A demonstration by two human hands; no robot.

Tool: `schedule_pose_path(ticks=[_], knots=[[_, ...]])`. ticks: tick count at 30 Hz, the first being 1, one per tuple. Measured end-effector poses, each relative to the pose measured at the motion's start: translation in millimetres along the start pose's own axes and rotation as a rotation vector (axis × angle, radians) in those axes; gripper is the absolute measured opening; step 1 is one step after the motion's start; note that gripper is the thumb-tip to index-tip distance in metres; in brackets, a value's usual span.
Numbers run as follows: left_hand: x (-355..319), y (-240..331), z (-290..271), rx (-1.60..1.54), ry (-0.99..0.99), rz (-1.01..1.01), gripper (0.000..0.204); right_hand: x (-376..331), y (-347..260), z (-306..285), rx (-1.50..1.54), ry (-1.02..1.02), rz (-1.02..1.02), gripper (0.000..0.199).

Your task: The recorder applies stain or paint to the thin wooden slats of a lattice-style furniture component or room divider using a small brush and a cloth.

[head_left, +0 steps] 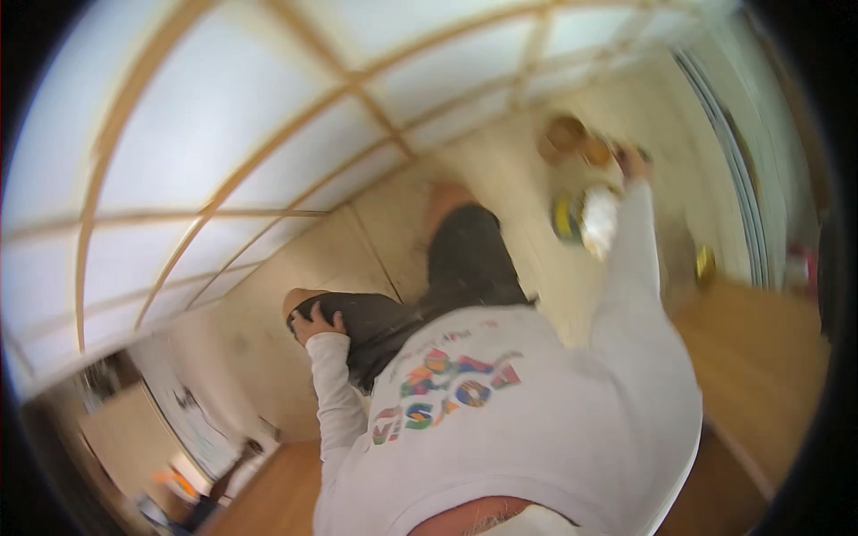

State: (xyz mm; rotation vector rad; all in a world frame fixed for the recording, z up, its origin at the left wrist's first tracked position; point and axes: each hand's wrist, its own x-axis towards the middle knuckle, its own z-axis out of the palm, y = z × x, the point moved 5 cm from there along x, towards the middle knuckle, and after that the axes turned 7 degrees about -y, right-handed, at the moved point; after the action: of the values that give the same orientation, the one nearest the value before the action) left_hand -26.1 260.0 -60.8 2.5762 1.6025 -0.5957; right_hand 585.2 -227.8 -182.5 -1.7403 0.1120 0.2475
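Note:
My left hand (319, 323) lies on my left knee with its fingers spread over the dark shorts (357, 335). It holds nothing. My right arm is stretched forward, low over the pale floor, and my right hand (635, 164) is beside a small amber-brown round thing (597, 152). Motion blur smears its fingers, so whether it grips anything does not show. A larger brown round thing (564, 134) stands just left of the amber one. Nearer to me are a shiny white or silvery bundle (601, 219) and a dark round thing with a yellow band (567, 217), side by side.
A wooden lattice screen with white panels (268, 134) rises along the left and front. Grey sliding-door tracks (728, 152) run at the right. A small yellow object (705, 263) sits by a wooden surface (760, 348). Clutter lies at the lower left.

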Motion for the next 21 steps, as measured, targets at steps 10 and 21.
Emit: schedule_pose_path(ticks=[10, 21], knots=[[11, 3, 2, -0.144, -0.064, -0.083, 0.06, -108, -244, 64, 1.141, -0.548, -0.441, 0.026], [89, -5, 36, -0.347, -0.35, -0.292, 0.086, -313, -508, 252, 0.611, -0.745, -1.066, 0.021]])
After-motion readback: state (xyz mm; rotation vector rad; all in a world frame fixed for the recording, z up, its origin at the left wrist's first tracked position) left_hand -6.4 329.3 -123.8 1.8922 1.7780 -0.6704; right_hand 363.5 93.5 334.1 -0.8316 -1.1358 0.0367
